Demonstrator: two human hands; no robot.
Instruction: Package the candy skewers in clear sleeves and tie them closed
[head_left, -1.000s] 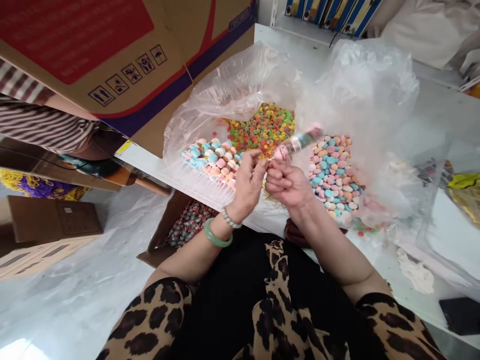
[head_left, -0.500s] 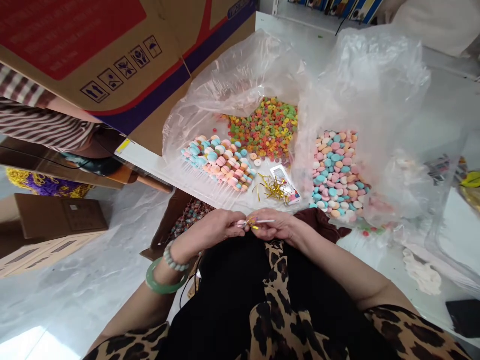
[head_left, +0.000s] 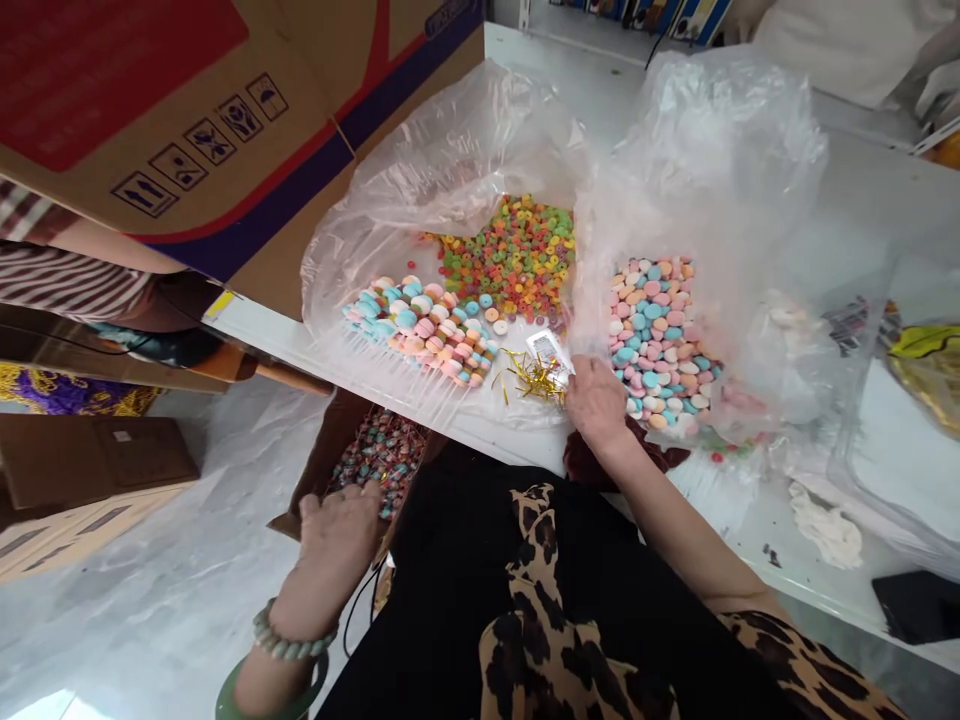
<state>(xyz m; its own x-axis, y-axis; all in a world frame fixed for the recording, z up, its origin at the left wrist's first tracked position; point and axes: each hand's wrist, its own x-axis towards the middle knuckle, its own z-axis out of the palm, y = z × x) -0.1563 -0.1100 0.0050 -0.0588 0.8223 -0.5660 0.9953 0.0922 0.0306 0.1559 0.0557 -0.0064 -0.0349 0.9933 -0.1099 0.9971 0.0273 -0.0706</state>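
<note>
My left hand (head_left: 339, 540) hangs low over an open cardboard box (head_left: 371, 455) of wrapped sweets under the table edge, fingers bent down into it; what they hold is hidden. My right hand (head_left: 596, 400) rests on the white table, fingers curled at the small clear packets (head_left: 547, 350) beside a heap of gold twist ties (head_left: 534, 375). Behind lie pastel round sweets (head_left: 420, 325), coloured ring sweets (head_left: 510, 255), and a second pastel heap (head_left: 652, 335) inside a clear plastic bag (head_left: 720, 170).
A big cardboard carton (head_left: 225, 120) leans over the table's left end, with another person's striped sleeve (head_left: 67, 280) under it. A white glove (head_left: 829, 530) and a black object (head_left: 915, 605) lie at the right. Brown flat boxes (head_left: 97, 460) sit on the floor.
Both hands were together at my lap twisting a small wrapped piece. Now my left hand has dropped to the box below, and my right hand has reached up to the packets and ties.
</note>
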